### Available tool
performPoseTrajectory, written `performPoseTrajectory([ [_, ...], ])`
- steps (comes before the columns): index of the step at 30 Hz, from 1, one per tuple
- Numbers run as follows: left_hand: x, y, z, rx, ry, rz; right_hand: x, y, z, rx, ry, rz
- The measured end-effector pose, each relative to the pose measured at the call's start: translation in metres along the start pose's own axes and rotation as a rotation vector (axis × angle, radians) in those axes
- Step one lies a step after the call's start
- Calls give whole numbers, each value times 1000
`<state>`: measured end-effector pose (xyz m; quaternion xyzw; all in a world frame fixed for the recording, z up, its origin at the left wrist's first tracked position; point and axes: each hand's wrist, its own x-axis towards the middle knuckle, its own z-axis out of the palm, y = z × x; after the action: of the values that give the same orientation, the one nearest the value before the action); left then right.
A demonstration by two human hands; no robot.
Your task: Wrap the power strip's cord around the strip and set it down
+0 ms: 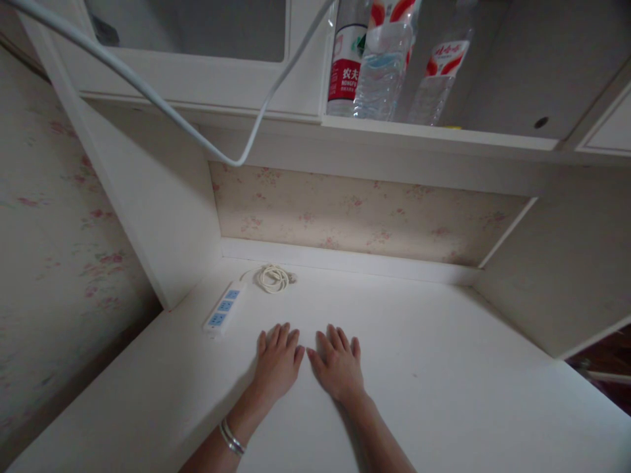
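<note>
My left hand point(279, 360) lies palm down on the white desk point(444, 394), fingers spread and holding nothing. Beside it, my right hand point(339, 362) rests flat in the same way, its thumb close to the left thumb. A white power strip point(224, 307) with blue sockets sits to the left, beyond my left hand. Its coiled white cord point(272, 279) lies behind, near the back wall.
Above the desk, an open shelf point(444, 136) holds several plastic bottles, including a red-labelled one point(345, 75). A pale cable point(241, 157) hangs down in front of the cabinet. Side panels point(148, 197) bound the desk, with floral wallpaper behind.
</note>
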<state>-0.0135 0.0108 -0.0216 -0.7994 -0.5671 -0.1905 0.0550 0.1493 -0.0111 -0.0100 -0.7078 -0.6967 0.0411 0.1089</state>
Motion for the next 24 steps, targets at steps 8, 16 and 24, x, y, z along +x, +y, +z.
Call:
performPoseTrajectory([
  [8, 0, -1, 2, 5, 12, 2, -1, -1, -2, -17, -10, 1],
  [16, 0, 0, -1, 9, 18, 3, -1, -1, -1, -14, 6, -2],
  [24, -1, 0, 0, -1, 17, 1, -1, 1, 1, -6, 28, -15],
])
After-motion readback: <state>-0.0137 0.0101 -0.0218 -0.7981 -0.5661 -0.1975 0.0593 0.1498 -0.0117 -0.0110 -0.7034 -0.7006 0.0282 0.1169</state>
